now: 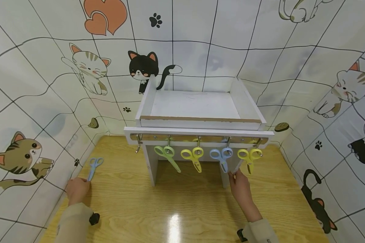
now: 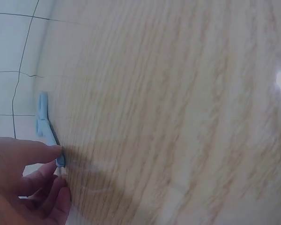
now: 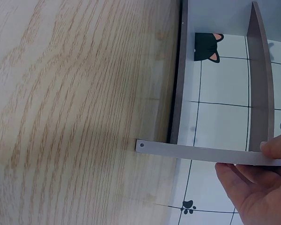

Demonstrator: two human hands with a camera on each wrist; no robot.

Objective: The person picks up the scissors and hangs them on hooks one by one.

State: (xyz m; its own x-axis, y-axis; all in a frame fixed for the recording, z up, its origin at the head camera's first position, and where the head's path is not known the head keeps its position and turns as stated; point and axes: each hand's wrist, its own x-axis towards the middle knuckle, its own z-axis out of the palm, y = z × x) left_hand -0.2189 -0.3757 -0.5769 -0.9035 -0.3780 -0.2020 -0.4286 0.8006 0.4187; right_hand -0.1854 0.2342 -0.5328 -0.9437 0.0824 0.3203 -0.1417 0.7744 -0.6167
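Observation:
My left hand (image 1: 78,190) is at the left of the table, pinching light-blue scissors (image 1: 94,167) by the blade end. In the left wrist view the thumb and fingers meet at the tip of these scissors (image 2: 49,131), whose handles point away. My right hand (image 1: 241,189) grips the right side panel of a white stand (image 1: 197,131); in the right wrist view, thumb and fingers hold the panel's edge (image 3: 192,151). From hooks on the stand's front hang green scissors (image 1: 168,155), yellow scissors (image 1: 193,157), blue scissors (image 1: 221,157) and more yellow scissors (image 1: 249,157).
The leftmost hook (image 1: 138,143) bears no scissors. A shallow white tray (image 1: 197,104) forms the stand's top. The wooden table (image 1: 134,209) is bounded at the back and sides by a cat-patterned, tile-print covering (image 1: 194,57).

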